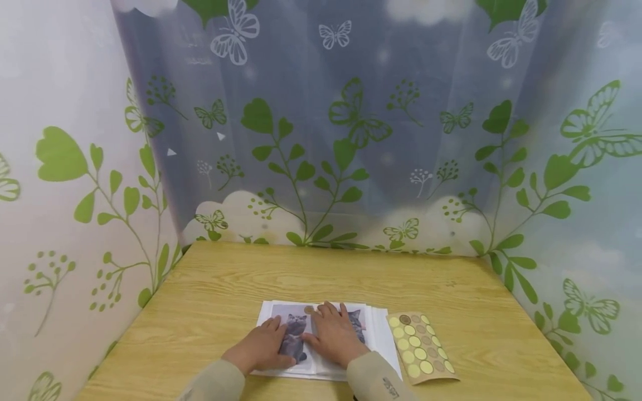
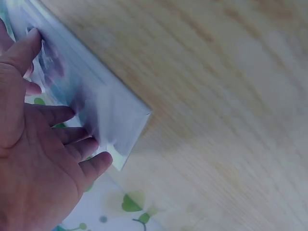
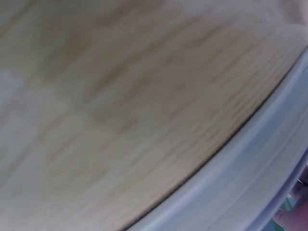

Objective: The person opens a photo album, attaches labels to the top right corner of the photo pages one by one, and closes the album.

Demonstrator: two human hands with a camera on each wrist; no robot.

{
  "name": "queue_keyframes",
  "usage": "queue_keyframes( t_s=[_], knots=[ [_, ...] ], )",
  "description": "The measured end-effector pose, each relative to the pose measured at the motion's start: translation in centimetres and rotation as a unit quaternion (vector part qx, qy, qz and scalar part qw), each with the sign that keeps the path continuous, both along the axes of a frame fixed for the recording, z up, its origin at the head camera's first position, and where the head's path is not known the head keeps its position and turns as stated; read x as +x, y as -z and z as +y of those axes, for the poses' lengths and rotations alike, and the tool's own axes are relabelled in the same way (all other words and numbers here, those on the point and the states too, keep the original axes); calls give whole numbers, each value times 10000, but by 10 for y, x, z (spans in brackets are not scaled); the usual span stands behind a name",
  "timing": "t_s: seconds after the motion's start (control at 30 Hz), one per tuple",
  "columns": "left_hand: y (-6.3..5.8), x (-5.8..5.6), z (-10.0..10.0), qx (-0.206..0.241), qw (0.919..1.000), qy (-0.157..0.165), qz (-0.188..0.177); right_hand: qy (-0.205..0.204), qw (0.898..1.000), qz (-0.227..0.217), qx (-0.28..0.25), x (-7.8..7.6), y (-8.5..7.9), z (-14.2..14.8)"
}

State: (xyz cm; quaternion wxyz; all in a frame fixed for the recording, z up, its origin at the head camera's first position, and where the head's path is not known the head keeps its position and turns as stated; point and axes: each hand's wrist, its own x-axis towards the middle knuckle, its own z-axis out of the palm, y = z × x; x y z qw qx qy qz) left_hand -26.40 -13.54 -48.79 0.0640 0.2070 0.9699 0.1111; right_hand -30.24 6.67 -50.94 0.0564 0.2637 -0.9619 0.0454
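An open photo album (image 1: 318, 370) with white page edges lies on the table, showing pictures of grey cats (image 1: 296, 328) on both pages. My left hand (image 1: 263, 346) rests on the left page, its fingers extended; the left wrist view shows those fingers spread along the glossy sleeve. Across the middle fold, my right hand (image 1: 335, 334) lies flat over part of the right page. A small round brown sticker (image 1: 309, 309) sits near the top of the left page, close to the right hand's fingertips. In the right wrist view only the album's thick edge (image 3: 236, 192) and a bit of hand appear.
Right of the album lies a brown sticker sheet (image 1: 421, 345) with rows of round yellow stickers, one darker, and several bare brown spots. The wood-grain table (image 1: 225, 273) ends at a patterned curtain (image 1: 311, 167) behind and at both sides.
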Motion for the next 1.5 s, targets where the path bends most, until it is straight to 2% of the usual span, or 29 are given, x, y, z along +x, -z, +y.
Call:
queue_keyframes(
  t_s=[0.07,0.27,0.43,0.73,0.93,1.2,1.5],
  knots=[
    [-2,-2,2,-165,9998,-47,61,13,10000,-10,-1,1,0,1],
    [-4,-8,5,-241,9994,-154,176,48,9998,186,-86,4,0,8],
    [-4,-14,7,-305,9983,-266,415,128,9990,292,-312,9,-2,14],
    [-3,-18,14,-167,9953,-513,802,443,9967,-5,-678,16,2,30],
    [-3,-17,16,59,9923,-620,1074,659,9923,-142,-1037,21,-1,45],
    [-1,-19,21,72,9917,-728,1054,809,9851,239,-1500,27,-12,71],
    [2,-20,33,332,9898,-768,1155,1274,9713,420,-1966,35,-16,102]
  ],
)
